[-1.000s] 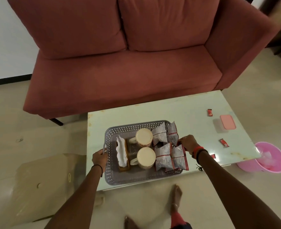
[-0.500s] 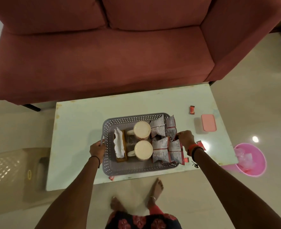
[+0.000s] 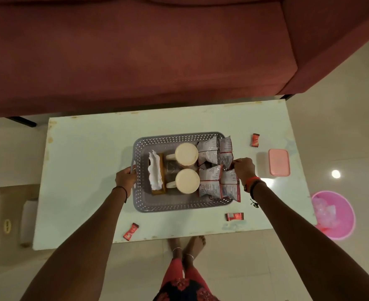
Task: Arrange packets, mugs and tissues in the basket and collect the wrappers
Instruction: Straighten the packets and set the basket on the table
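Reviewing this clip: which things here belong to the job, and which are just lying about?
Job: basket, two mugs, tissues, packets, three red wrappers on the table.
Lying about: sofa; pink box and pink bin, unless wrappers go there.

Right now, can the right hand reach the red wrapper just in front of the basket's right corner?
Probably yes: the wrapper lies on open table near the right hand, nothing between; it must first release the basket.
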Motion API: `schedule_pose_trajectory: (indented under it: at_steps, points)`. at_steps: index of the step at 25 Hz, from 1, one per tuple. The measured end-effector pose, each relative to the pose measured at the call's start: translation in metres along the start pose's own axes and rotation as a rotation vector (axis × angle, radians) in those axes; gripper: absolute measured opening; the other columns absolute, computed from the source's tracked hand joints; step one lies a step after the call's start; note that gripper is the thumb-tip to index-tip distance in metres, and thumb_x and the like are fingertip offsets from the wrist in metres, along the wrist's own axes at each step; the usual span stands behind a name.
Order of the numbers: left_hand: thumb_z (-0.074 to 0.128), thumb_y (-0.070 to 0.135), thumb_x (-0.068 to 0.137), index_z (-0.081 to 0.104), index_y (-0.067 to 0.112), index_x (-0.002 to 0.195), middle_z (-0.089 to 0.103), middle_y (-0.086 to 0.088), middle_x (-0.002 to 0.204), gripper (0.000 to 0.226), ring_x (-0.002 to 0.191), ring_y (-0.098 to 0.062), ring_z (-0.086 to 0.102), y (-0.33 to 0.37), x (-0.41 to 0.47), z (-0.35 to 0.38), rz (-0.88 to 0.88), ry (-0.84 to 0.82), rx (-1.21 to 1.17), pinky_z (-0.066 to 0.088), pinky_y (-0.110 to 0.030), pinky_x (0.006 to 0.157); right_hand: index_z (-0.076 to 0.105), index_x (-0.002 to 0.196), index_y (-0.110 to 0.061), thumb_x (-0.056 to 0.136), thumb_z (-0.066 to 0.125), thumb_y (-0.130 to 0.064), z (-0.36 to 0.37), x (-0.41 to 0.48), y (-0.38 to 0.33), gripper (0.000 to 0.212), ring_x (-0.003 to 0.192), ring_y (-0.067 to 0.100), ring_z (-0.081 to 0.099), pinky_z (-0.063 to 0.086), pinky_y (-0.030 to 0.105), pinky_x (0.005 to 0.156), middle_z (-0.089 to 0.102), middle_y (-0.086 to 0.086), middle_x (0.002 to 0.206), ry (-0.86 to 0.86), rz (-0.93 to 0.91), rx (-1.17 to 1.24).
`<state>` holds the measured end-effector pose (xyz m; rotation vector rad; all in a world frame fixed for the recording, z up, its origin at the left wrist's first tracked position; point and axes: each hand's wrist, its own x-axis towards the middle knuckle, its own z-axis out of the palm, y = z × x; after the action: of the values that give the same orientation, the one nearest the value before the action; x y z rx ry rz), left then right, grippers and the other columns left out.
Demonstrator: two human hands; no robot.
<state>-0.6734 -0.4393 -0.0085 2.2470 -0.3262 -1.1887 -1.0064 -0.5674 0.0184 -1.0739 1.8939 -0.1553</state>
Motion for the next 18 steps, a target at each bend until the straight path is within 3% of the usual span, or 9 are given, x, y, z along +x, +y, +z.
schedule_pose_trajectory:
  at_steps: [6,9,13,18]
  points:
    - [0.064,0.014,0.085,0.068,0.007,0.105,0.065,-0.013,0.095,0.022,0.087,-0.023,0.057,0.007,0.033,0.011,0.023,0.018,0.019,0.048,-0.046,0.096,0.065,0.069,0.000,0.083,0.051,0.003,0.016,0.030,-0.006,0.020,0.071,0.022,0.049,0.036,0.024,0.056,0.058,0.016,0.073,-0.016,-0.014,-0.006]
    - [0.063,0.013,0.085,0.065,0.005,0.116,0.067,-0.021,0.110,0.032,0.097,-0.032,0.062,0.005,0.041,0.012,0.019,0.028,0.004,0.049,-0.047,0.099,0.069,0.077,0.005,0.085,0.050,0.001,0.021,0.040,-0.009,0.021,0.073,0.023,0.050,0.038,0.029,0.065,0.059,0.016,0.075,-0.021,-0.029,-0.022]
    - [0.065,0.013,0.084,0.063,0.005,0.119,0.066,-0.024,0.115,0.035,0.092,-0.025,0.058,0.000,0.047,0.014,0.012,0.023,-0.030,0.048,-0.049,0.100,0.068,0.084,0.013,0.085,0.048,0.003,0.027,0.048,-0.012,0.022,0.072,0.023,0.048,0.038,0.029,0.065,0.058,0.017,0.075,-0.018,-0.032,-0.034]
    - [0.066,0.012,0.084,0.062,0.004,0.119,0.066,-0.021,0.113,0.036,0.093,-0.025,0.058,-0.004,0.051,0.015,0.018,0.019,-0.065,0.048,-0.047,0.100,0.069,0.083,0.007,0.087,0.048,0.001,0.029,0.056,-0.012,0.022,0.070,0.022,0.047,0.037,0.028,0.059,0.057,0.015,0.074,-0.022,-0.046,-0.033]
